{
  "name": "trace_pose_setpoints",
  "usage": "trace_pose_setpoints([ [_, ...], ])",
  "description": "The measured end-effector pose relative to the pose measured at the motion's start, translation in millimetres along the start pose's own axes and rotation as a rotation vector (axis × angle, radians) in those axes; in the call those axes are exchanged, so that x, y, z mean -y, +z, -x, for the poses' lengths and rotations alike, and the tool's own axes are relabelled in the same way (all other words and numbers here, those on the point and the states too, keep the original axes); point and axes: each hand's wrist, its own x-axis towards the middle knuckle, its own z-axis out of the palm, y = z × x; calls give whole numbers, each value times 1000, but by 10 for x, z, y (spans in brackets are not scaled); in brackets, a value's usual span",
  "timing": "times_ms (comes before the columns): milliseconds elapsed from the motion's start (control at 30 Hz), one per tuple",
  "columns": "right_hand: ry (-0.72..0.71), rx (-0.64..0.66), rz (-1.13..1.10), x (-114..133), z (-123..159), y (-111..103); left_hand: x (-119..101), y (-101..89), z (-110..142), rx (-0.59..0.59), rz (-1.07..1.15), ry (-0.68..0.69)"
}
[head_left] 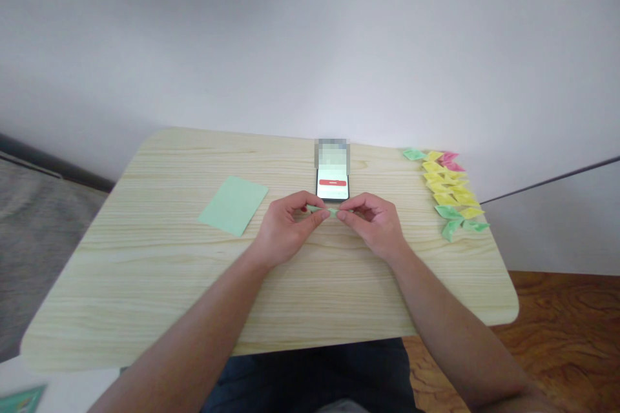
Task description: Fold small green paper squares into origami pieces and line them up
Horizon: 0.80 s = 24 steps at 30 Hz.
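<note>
Between both hands, above the middle of the table, is a small folded piece of green paper [333, 212]. My left hand [289, 224] pinches its left end between thumb and fingers. At its right end, the thumb and fingers of my right hand [372, 222] are closed on it too. Most of the folded paper is hidden behind the fingertips. A phone [333, 171] with a lit screen and a red bar lies just beyond the hands. To the left of my left hand lies a flat sheet of green paper [234, 204].
Several folded paper pieces, yellow [450, 187], green [453, 226] and pink [450, 161], form a column along the right side of the wood-grain table [169, 297]. A white wall [290, 45] rises behind the table's back edge. Wooden floor [571, 335] shows at right.
</note>
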Motion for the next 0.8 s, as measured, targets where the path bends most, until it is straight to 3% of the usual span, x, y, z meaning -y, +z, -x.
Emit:
trace_pose_setpoints([
  [200,60,66,-33,-30,-12,-16,0,-3,-3,-16,9,-24],
  [467,19,73,37,46,-5,-48,-22,-3,-5,-9,57,-37],
  [800,62,85,-37,31,-7,-45,-71,-19,-35,2,304,-120],
])
